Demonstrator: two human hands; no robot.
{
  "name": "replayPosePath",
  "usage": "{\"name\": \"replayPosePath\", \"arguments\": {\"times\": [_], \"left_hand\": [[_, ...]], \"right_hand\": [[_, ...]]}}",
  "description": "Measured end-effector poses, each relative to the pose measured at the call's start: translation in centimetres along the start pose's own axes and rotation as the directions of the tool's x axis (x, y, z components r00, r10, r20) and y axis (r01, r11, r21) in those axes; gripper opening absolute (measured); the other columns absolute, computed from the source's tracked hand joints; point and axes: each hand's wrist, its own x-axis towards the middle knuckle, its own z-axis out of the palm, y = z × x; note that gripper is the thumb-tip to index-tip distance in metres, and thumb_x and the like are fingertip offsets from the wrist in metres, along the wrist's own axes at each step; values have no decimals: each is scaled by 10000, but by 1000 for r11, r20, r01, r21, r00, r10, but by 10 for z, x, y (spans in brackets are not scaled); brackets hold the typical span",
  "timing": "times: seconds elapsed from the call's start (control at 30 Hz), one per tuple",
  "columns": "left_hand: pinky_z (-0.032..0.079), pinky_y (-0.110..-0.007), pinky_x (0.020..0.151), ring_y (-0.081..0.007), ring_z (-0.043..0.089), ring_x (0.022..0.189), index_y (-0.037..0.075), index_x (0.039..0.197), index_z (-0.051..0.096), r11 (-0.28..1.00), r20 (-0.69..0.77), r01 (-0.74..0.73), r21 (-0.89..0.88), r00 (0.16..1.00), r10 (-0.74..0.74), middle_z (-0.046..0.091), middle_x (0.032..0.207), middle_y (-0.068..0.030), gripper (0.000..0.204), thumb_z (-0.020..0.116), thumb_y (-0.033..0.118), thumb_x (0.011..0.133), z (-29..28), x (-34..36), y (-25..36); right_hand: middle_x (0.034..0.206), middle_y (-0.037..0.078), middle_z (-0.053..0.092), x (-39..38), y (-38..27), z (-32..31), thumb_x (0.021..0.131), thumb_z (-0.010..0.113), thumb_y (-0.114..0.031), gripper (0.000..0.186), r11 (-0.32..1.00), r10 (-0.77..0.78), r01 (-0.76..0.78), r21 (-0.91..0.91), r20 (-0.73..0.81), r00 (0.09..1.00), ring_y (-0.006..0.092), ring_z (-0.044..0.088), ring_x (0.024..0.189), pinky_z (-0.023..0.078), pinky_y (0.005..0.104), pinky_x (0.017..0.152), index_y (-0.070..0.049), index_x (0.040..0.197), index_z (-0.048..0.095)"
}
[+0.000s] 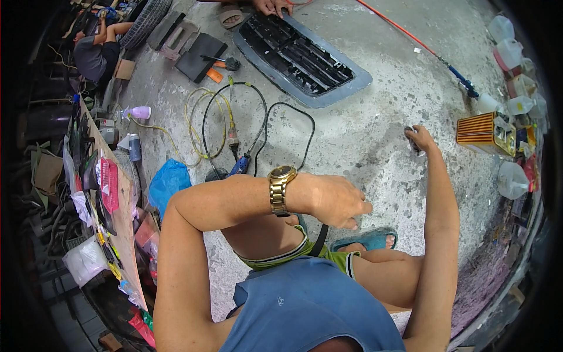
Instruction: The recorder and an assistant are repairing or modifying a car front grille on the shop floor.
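At the right, my right hand (421,138) reaches down to the concrete floor, its fingers closed on a small dark object (409,134) that I cannot make out. My left hand (337,202), below a gold wristwatch (282,190), hangs over my lap with its fingers curled down; their undersides are hidden and nothing shows in them. A black car grille in a grey surround (346,95) lies on the floor ahead. Another person's hands (273,7) touch its far edge. Left of my left hand lies a blue rotary tool (239,165) with a black cord.
A red hose with a blue end (463,80), a striped tin (478,134) and plastic jugs (512,179) line the right. Leftward are a coiled yellow cord (187,108), blue plastic bag (169,185), hammer (227,63), tyre (144,24) and seated person (91,57).
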Motion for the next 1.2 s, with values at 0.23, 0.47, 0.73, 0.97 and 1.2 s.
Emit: {"name": "replayPosePath", "arguments": {"times": [0.23, 0.47, 0.73, 0.97, 1.2], "left_hand": [[454, -438, 796, -353, 575, 910, 30, 1230, 429, 1000, 24, 12, 8, 1000, -12, 560, 987, -195, 452, 524, 278, 864, 0, -1, 1], [456, -441, 779, -357, 579, 892, 26, 1222, 433, 1000, 1, -2, 9, 1000, 2, 560, 971, -192, 453, 531, 282, 860, 2, -2, 0], [452, -439, 783, -352, 577, 898, 24, 1206, 445, 1000, 13, 3, -9, 1000, -3, 565, 963, -189, 436, 531, 275, 860, 1, -5, 2], [452, -437, 779, -356, 577, 892, 11, 1183, 454, 1000, -19, -6, -14, 1000, 6, 566, 953, -195, 427, 530, 276, 858, 4, -4, -4], [453, -435, 782, -351, 577, 895, 5, 1177, 455, 1000, -3, 2, -6, 1000, -2, 566, 957, -191, 424, 531, 273, 858, 0, -4, -1]], "right_hand": [[944, 249, 623, -4, -9, -2, 764, 608, -349, 478, 1000, -5, 4, 23, 21, 1000, 349, 611, 881, 457, 379, 772, 66, 1000, 596], [836, 192, 635, 0, 1, 5, 764, 604, -335, 429, 999, -29, 29, 17, -29, 999, 264, 608, 758, 457, 362, 692, 48, 957, 606], [891, 220, 633, -2, 0, 4, 761, 607, -331, 442, 998, -60, 60, 7, -40, 997, 303, 615, 820, 458, 372, 730, 51, 983, 600], [890, 217, 632, -3, 0, 4, 761, 607, -323, 441, 999, -28, 29, 26, -39, 999, 298, 614, 814, 459, 369, 727, 57, 985, 600], [862, 199, 633, -3, 3, 3, 762, 606, -315, 426, 999, -26, 27, 21, -28, 999, 275, 607, 772, 457, 363, 705, 61, 964, 601]]}}
